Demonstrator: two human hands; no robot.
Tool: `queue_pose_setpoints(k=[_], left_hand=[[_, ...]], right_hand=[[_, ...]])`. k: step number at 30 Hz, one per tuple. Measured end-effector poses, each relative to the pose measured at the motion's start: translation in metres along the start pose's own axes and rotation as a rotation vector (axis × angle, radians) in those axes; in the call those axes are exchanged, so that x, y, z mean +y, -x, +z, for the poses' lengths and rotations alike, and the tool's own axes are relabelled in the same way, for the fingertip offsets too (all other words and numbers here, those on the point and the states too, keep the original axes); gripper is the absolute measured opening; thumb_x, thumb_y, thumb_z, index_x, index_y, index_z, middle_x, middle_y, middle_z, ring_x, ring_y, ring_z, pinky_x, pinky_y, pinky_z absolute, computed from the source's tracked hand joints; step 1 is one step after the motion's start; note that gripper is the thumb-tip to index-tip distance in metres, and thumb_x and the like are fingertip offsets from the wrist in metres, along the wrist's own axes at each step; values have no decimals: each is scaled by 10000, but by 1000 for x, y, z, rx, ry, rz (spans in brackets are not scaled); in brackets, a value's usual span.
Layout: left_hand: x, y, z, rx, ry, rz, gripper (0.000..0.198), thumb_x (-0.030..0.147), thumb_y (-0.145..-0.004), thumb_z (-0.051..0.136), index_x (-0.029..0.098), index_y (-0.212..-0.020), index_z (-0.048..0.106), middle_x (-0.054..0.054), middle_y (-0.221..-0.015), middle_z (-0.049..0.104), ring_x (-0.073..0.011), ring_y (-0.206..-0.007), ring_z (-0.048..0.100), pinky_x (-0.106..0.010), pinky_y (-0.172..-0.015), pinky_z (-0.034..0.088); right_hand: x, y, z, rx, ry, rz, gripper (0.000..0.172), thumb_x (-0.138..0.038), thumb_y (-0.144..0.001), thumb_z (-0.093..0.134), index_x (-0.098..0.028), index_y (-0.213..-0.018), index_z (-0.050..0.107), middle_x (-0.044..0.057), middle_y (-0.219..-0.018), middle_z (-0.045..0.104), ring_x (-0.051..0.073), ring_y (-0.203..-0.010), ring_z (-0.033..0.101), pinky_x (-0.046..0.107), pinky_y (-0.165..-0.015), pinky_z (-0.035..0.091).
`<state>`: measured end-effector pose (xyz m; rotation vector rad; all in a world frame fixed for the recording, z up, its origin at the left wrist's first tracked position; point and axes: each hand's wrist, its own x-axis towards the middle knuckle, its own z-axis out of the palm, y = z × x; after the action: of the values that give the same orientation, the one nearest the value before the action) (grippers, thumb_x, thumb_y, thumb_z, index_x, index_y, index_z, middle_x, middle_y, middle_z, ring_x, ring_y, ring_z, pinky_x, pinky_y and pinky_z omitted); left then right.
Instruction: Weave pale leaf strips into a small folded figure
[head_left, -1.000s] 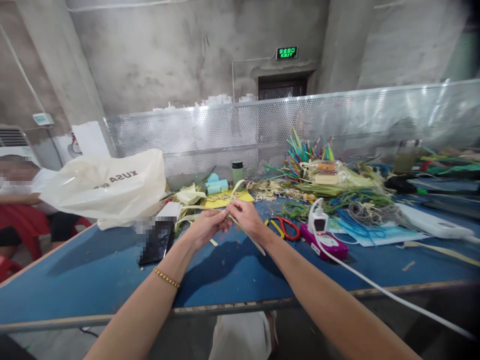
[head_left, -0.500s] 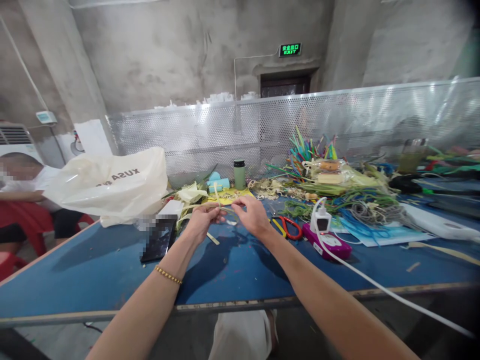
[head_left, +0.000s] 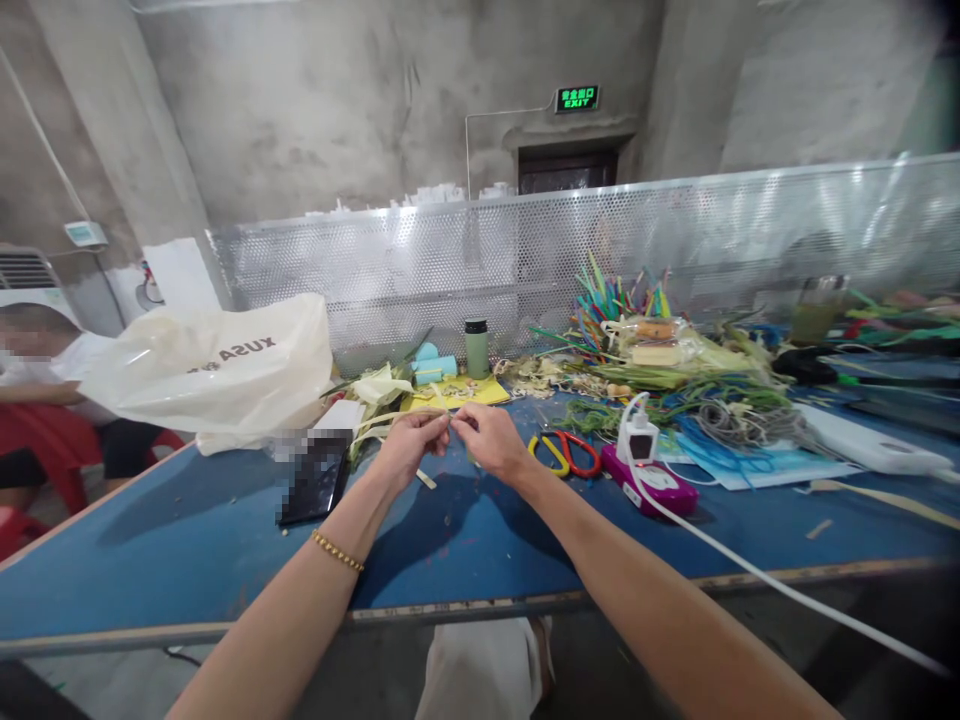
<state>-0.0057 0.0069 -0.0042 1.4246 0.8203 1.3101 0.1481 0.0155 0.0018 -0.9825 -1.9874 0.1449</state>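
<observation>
Above the blue table (head_left: 187,560), my left hand (head_left: 409,446) and my right hand (head_left: 491,438) meet fingertip to fingertip. Both pinch a thin pale leaf strip (head_left: 390,418) that trails off to the left toward a heap of pale leaves (head_left: 381,388). A short pale strip piece (head_left: 425,480) lies on the table just under my left hand. A gold bracelet (head_left: 335,552) sits on my left wrist.
A phone (head_left: 315,480) lies left of my hands, scissors (head_left: 566,452) and a purple power strip (head_left: 652,485) with a white cable to the right. A plastic bag (head_left: 210,370) lies at the left, leaf and coloured strips at the back right. A person (head_left: 37,400) sits at far left.
The long strip that hung down from my right hand a second ago is gone from there. My hands parted slightly, then closed together again at the fingertips.
</observation>
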Motion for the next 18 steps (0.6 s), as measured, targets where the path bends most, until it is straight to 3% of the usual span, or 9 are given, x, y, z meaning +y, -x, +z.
queue_pose_setpoints(k=[8,13,18], left_hand=[[-2,0,1,76,-39,49,286,336,-714,667,128,-542,575,-13,-508,547,-87,-445,477,-243,-499,320],[1,0,0,70,-26,39,299,352,-706,668,137,-532,555,-8,-502,534,-88,-439,466,-240,-489,320],[2,2,2,17,-261,62,294,316,-717,632,151,-496,531,3,-459,494,-93,-423,429,-244,-461,306]], right_hand=[[-7,-1,-1,-26,-20,37,178,-212,-850,492,-179,-687,558,5,-646,579,124,-623,498,223,-616,339],[-6,-1,-4,-30,39,-13,177,-213,-861,496,-179,-699,562,8,-670,589,129,-641,501,234,-627,332],[-6,-2,-17,128,183,-129,163,-277,-858,555,-166,-753,613,47,-787,616,153,-758,522,270,-722,330]])
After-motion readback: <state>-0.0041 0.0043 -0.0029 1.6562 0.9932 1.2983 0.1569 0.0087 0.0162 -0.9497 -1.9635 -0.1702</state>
